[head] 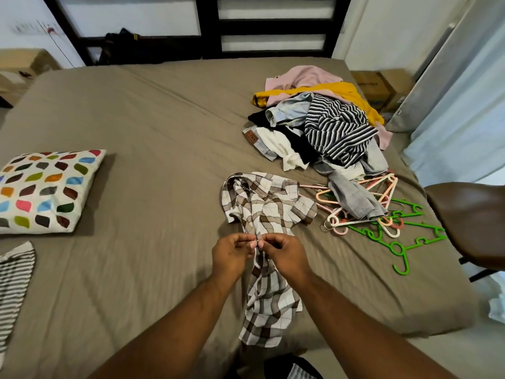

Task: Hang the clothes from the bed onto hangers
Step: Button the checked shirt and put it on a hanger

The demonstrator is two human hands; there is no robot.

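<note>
Though rumpled, brown-checked shirt (269, 206) between left hand (232, 255), right hand (284, 254)

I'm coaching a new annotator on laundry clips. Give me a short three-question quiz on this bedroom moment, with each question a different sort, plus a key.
1. True or false: the left hand and the right hand both pinch the brown-and-white checked shirt with their fingers.
2. The green plastic hangers lie: A) left of the shirt; B) right of the shirt; C) beneath the shirt.
3. What pattern does the navy-and-white garment on top of the heap of mixed clothes have?
Key: 1 true; 2 B; 3 striped.
</note>
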